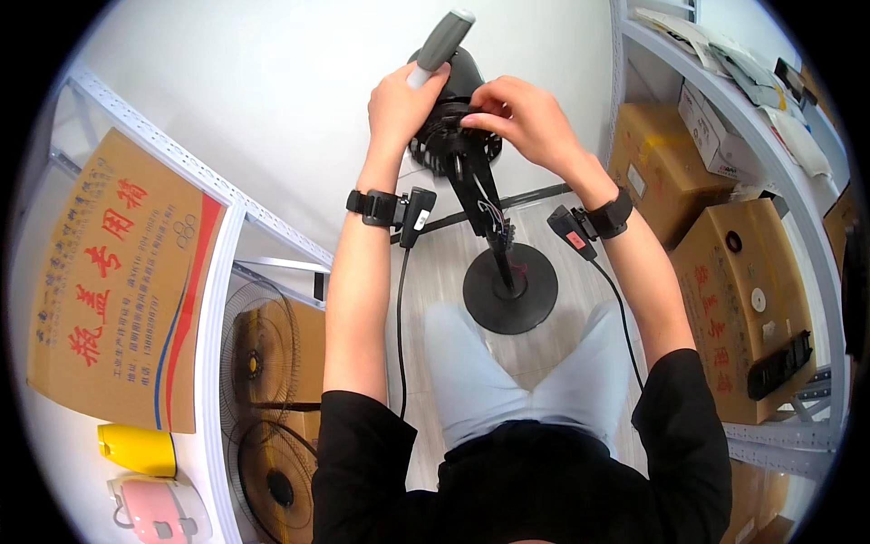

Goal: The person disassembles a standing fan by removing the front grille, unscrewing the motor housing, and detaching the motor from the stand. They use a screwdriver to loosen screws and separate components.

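Note:
A black pedestal fan stands before me, its round base point(510, 288) on the floor and its upright column point(480, 204) showing loose wires. My left hand point(405, 107) is closed beside the black fan head point(456, 122), round the pale lower end of a grey-handled screwdriver point(444, 43). The handle points up and to the right; its tip is hidden. On the other side my right hand point(528, 122) has its fingers bent, thumb and index finger against the rear of the fan head. What small part they pinch, if any, is hidden.
Metal shelving runs along both sides. The left rack bears a flat cardboard box point(127, 281), a yellow item point(136, 449) and a pink appliance point(156, 510); fan grilles point(263, 363) stand beneath. Cardboard boxes point(739, 299) fill the right rack. Cabled black devices point(417, 216) are strapped to both wrists.

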`<control>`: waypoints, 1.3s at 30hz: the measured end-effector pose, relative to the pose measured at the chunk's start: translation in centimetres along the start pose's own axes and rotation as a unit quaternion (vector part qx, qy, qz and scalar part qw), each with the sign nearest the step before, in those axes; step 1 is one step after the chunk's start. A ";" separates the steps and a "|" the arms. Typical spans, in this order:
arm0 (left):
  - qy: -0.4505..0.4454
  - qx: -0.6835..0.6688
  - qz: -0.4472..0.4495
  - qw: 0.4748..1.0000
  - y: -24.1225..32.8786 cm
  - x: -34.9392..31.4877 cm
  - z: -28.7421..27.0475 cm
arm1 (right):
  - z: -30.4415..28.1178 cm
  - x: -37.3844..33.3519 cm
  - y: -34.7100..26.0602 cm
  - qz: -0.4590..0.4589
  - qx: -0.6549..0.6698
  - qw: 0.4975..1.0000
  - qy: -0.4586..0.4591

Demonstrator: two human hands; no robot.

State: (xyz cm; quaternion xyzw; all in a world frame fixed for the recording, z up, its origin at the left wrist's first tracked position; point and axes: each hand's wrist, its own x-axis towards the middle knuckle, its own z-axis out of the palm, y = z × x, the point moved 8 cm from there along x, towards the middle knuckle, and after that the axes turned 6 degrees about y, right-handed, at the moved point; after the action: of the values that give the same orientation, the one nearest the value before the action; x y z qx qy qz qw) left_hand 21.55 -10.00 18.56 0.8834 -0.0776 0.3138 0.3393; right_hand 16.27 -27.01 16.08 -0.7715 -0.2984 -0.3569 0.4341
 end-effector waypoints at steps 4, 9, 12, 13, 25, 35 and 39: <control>-0.004 -0.020 0.013 1.000 0.8 -0.2 0.4 | 2.9 -2.4 -3.1 -0.116 -0.042 0.992 0.029; -0.008 -0.018 0.006 1.000 -0.2 -0.5 0.3 | 3.4 -3.3 -1.8 -0.070 0.019 0.994 0.077; -0.008 -0.030 -0.006 1.000 -0.2 -0.7 0.0 | 3.1 -3.4 -1.3 -0.061 0.045 0.995 0.065; -0.002 -0.033 -0.004 0.999 -0.3 -0.7 -0.1 | 3.1 -3.3 -1.1 -0.060 0.042 0.996 0.059; 0.006 -0.026 -0.008 1.000 -0.2 -0.5 -0.1 | 1.7 -3.1 -3.9 -0.196 -0.027 0.975 0.099; 0.050 -0.106 0.012 0.993 -0.9 -2.5 -1.6 | 0.7 -5.3 -6.5 -0.258 -0.052 0.959 0.106; 0.145 -0.158 0.056 0.975 -2.8 -5.1 -2.8 | -0.3 -6.8 -6.9 -0.258 -0.039 0.961 0.090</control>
State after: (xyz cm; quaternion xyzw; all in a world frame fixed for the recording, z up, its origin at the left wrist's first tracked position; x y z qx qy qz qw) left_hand 17.13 -6.47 15.49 0.7580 -0.1255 0.4405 0.4644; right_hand 7.05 -25.25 13.81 -0.6492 -0.4332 -0.5358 0.3220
